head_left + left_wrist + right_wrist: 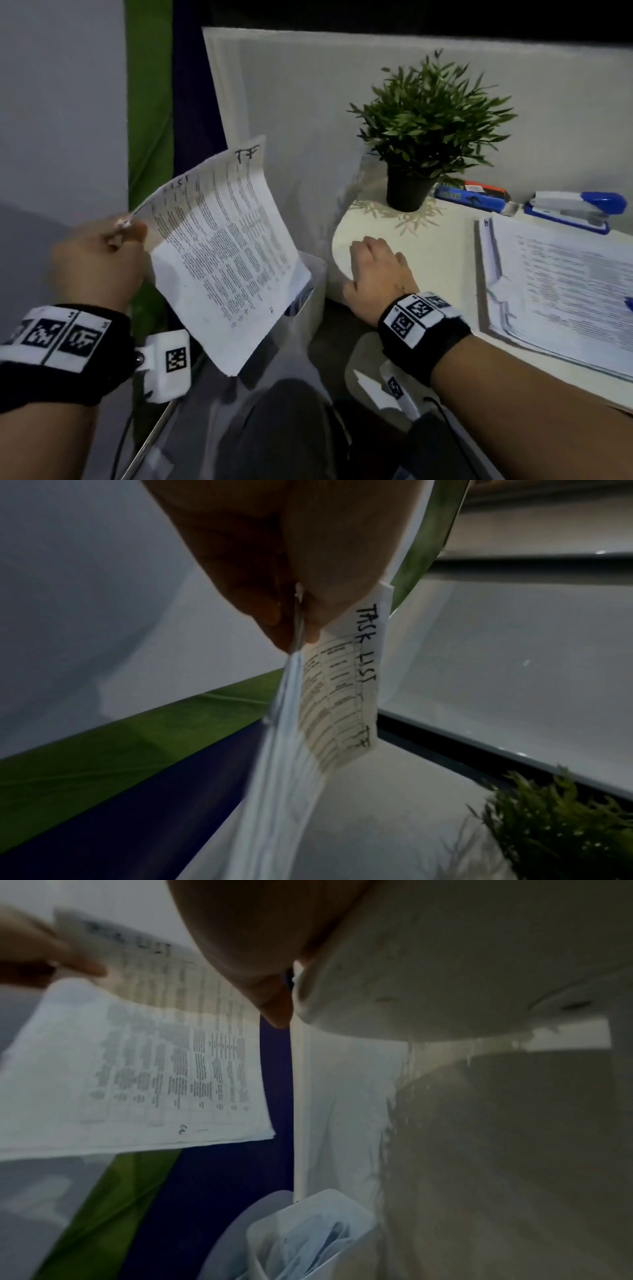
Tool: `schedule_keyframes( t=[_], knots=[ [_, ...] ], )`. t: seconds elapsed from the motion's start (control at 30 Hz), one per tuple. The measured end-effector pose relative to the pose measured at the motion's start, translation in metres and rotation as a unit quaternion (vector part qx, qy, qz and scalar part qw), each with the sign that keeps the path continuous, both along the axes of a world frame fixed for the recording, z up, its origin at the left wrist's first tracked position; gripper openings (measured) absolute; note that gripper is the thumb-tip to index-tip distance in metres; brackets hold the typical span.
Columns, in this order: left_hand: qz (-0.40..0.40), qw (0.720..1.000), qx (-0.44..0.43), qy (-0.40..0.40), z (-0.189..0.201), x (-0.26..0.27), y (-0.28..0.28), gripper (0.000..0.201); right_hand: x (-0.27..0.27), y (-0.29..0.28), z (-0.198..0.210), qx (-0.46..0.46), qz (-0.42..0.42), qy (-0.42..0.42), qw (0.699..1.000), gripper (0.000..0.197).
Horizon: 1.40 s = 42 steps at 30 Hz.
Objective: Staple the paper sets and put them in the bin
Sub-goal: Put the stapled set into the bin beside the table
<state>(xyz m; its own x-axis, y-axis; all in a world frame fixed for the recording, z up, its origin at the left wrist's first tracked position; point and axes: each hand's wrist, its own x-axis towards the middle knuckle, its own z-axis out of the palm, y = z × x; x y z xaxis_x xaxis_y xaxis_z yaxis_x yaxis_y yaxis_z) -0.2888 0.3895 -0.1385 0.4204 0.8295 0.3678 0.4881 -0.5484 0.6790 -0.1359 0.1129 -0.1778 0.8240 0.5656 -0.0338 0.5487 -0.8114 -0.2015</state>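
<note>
**Paper set [226, 253] held near the bin [315, 274]**

Left hand [99, 260] pinches its top corner at nine o'clock; the bin sits at its five o'clock. Right hand [376, 270] lies relaxed on the table [445, 246], stapler [575, 209] at two o'clock.

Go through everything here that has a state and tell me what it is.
Paper set: pinched at a corner by the left hand, hanging, not yet in the bin.
Bin: open, papers inside.
Right hand: flat on the table, holding nothing.
Stapler: closed, lying on the table.
Plant: upright.
</note>
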Motion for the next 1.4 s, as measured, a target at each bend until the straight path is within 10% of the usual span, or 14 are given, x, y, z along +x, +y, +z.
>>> schedule_keyframes(
  t=[0.2, 0.7, 1.1, 1.4],
  knots=[
    [0.007, 0.999, -0.030, -0.039, -0.036, 0.017, 0.011, 0.023, 0.000, 0.010, -0.015, -0.061, 0.005, -0.061, 0.996, 0.065],
    [-0.062, 0.992, -0.108, -0.002, -0.190, 0.142, 0.021, 0.028, 0.000, 0.012, -0.023, -0.099, -0.022, -0.086, 0.991, 0.067],
    [-0.191, 0.975, -0.114, 0.023, -0.232, 0.167, 0.003, 0.031, 0.000, 0.010, -0.029, -0.105, -0.018, -0.113, 0.988, 0.069],
    [-0.118, 0.966, -0.230, 0.027, -0.248, 0.132, -0.012, 0.013, 0.000, 0.009, -0.030, -0.082, -0.011, -0.120, 0.989, 0.070]
  ],
)
